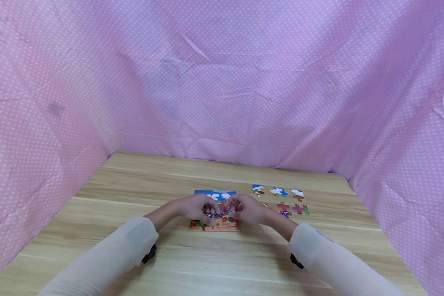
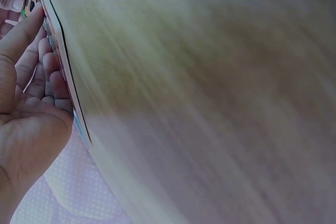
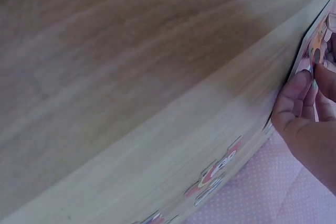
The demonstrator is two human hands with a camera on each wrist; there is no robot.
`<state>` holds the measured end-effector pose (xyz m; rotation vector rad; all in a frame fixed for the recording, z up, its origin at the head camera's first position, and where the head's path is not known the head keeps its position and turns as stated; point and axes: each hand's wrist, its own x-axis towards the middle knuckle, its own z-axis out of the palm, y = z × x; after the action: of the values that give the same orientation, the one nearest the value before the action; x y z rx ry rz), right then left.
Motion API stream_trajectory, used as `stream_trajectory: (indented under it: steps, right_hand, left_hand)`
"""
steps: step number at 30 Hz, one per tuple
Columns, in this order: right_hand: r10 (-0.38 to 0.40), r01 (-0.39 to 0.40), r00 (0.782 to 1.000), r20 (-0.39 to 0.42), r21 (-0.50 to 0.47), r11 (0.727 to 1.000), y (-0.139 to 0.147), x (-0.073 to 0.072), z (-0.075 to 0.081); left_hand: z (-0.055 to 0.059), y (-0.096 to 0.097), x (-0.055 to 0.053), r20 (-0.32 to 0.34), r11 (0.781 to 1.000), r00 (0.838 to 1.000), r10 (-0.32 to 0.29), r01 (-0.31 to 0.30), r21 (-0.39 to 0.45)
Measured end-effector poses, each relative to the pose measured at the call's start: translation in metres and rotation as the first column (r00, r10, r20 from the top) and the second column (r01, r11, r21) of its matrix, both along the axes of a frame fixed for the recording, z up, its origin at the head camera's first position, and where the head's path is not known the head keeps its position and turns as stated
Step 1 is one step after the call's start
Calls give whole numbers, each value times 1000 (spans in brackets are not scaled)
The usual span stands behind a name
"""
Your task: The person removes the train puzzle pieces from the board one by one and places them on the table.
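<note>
A colourful jigsaw puzzle in a flat tray (image 1: pixel 215 228) lies on the table, with blue sky and clouds at its far side and orange ground at its near side. My left hand (image 1: pixel 197 206) rests over its left part, fingers bent and thumb apart from them, with nothing seen between. From the other side my right hand (image 1: pixel 250 209) reaches over the puzzle's right part. Between its thumb and fingers it pinches a small puzzle piece (image 3: pixel 314 83), seen nearly edge-on in the right wrist view and mostly hidden by the fingers.
Several loose puzzle pieces lie right of the tray in two rough rows, among them a cloud piece (image 1: pixel 279 192) and a red piece (image 1: pixel 283 208). One is partly covered by the right hand. A pink dotted curtain (image 1: pixel 222 102) surrounds the wooden table (image 1: pixel 214 263).
</note>
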<state>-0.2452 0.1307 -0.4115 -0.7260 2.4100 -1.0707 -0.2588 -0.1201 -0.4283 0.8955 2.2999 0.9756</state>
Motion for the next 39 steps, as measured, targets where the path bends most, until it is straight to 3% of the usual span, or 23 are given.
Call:
stream_trajectory:
  steps: [13,26,39]
  right_hand:
    - [-37,48,995,95,-122,991,19,-4,3]
    - [-97,104,993,63,-114,988,51,-8,5]
    - [-125,132,991,56,-138,982,102,-6,7]
  left_hand:
    - [0,1,-2,12,1000,1000,-3,4,-8]
    - [0,0,-1,7,1000,1000,-1,1,-6]
    - [-1,1,-1,6,1000,1000,3,-3,-12]
